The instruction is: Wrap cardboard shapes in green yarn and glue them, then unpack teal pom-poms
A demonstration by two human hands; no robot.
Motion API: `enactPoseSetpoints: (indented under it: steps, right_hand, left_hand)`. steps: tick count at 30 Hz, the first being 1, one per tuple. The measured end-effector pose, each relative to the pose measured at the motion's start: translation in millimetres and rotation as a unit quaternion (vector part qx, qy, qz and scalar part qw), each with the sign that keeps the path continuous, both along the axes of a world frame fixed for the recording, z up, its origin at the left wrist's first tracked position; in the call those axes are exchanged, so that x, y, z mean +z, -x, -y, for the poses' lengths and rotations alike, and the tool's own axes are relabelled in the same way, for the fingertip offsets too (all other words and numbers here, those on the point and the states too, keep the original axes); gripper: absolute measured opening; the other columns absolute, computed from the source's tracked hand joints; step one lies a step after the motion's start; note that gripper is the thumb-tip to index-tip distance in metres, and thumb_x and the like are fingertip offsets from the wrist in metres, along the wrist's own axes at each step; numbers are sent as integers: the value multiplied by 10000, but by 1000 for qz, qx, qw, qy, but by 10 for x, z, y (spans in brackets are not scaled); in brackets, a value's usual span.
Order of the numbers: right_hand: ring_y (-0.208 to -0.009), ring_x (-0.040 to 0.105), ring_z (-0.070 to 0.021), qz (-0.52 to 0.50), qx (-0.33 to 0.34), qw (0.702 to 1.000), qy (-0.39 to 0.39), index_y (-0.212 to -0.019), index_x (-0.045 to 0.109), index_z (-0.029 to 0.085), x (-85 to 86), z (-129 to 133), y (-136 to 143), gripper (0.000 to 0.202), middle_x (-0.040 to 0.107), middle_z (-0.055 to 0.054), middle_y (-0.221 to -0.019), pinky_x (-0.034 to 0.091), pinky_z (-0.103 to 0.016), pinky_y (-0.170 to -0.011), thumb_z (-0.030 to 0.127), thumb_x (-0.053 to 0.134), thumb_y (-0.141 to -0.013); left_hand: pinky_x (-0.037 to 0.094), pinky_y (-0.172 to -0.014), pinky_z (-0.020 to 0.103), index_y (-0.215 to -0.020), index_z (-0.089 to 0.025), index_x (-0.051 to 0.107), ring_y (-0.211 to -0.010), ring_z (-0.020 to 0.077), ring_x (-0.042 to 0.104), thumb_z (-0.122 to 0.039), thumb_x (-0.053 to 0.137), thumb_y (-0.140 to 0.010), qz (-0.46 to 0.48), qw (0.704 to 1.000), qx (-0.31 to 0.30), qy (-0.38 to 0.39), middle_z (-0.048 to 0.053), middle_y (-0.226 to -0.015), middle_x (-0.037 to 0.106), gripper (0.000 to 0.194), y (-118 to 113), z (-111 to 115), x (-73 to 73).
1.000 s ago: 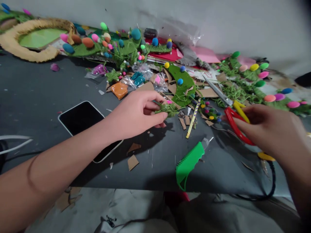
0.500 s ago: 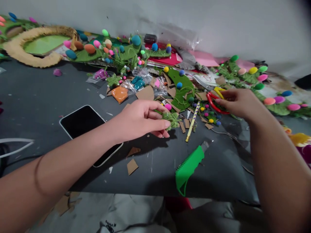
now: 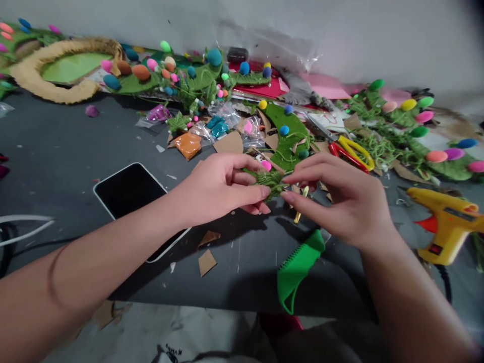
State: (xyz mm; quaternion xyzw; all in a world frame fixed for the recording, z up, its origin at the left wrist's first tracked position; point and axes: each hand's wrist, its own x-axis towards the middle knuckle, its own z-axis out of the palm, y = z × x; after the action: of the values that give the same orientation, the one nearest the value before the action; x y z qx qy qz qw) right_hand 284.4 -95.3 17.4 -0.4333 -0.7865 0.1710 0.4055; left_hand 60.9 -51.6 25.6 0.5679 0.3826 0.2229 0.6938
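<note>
My left hand (image 3: 230, 184) is closed round a small bundle of green yarn (image 3: 269, 179), thumb on the near side. From the right, my right hand (image 3: 336, 194) has its thumb and fingertips at the bundle's loose right end, strands between them. Scissors (image 3: 350, 154) with red and yellow handles lie just behind my right hand. Partly hidden under that hand is a yellow patterned stick (image 3: 301, 204). A green box cutter (image 3: 300, 272) lies in front, near the table edge.
A phone (image 3: 130, 189) lies beneath my left forearm. At the right is a yellow glue gun (image 3: 442, 222). Cardboard scraps (image 3: 207, 262), small plastic bags (image 3: 188, 145), pompoms and green felt leaves (image 3: 289, 131) crowd the back. A tan ring (image 3: 28, 75) sits back left.
My right hand has let go of the scissors and moved left to the yarn bundle. The scissors lie on the table. My left hand has barely moved. The glue gun has come into view.
</note>
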Motion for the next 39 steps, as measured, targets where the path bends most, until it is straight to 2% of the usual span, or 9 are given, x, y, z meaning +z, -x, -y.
enactPoseSetpoints:
  steps: [5,12,19,27,35,39]
  right_hand:
    - [-798,692,-198,2,-37,999,-13,-905,742,273,-34,44,61,122,726,-21,-905,554,-347,-642,168,751,-844]
    - [-795,691,-199,32,-67,996,-50,-928,737,282,-65,83,123,112,722,-41,-951,567,-357,-644,191,736,-863]
    - [-854,687,-201,87,-31,992,-88,-972,726,278,-87,88,111,162,700,-53,-971,583,-366,-752,143,690,-889]
    - [-859,668,-217,162,-26,977,-137,-1047,704,264,-98,113,85,202,694,-73,-1001,578,-381,-751,157,679,-878]
    - [-828,652,-213,182,-26,970,-158,-1104,718,270,-85,134,77,256,701,-74,-1001,572,-373,-701,181,680,-868]
    - [-821,659,-215,146,-26,976,-158,-1106,733,254,-101,133,91,286,703,-83,-1003,570,-372,-684,159,704,-837]
  left_hand:
    - [648,-653,247,-1076,-176,626,-752,185,791,-181,719,-887,-10,1000,7,1,14,-787,773,210,-18,4,-6]
    - [660,-636,256,-1068,-181,624,-714,192,791,-163,730,-870,-24,1000,19,1,-12,-696,754,226,-51,6,-27]
    - [664,-670,268,-1112,-183,604,-743,195,794,-163,742,-863,-8,1000,10,24,-11,-717,757,285,-53,6,-50]
    - [643,-674,257,-1111,-170,621,-755,185,789,-130,718,-865,15,997,12,73,5,-761,761,268,-49,-2,-35]
    - [636,-630,220,-979,-152,657,-692,153,773,-121,736,-855,43,993,36,99,-3,-731,757,150,-60,-8,-32]
    - [631,-616,218,-958,-150,673,-682,152,770,-88,699,-864,32,994,46,97,-2,-736,750,116,-62,-17,-15]
